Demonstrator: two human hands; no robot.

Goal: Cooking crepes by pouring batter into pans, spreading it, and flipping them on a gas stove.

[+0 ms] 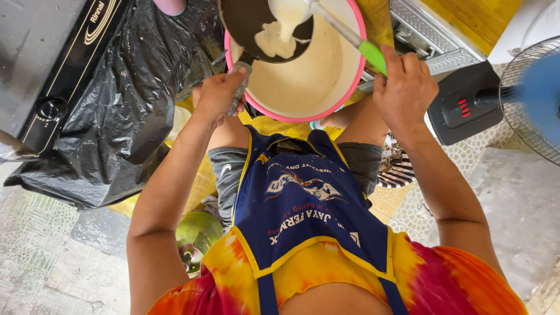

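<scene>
My left hand [217, 93] grips the metal handle of a small dark pan [245, 23], held over a pink-rimmed bowl [350, 81] of pale batter. My right hand [405, 87] holds a ladle by its green handle [371, 55]. The ladle's cup [289, 10] is tipped over the pan, and white batter [274, 41] runs from it into the pan. The bowl sits between my knees, above a blue apron [303, 204] that covers my lap.
A black gas stove [64, 76] lies at the left, partly under a black plastic sheet [134, 99]. An electric fan [534, 93] with a dark base [466, 105] stands at the right. A green gas cylinder [198, 233] sits by my left leg. The floor is tiled.
</scene>
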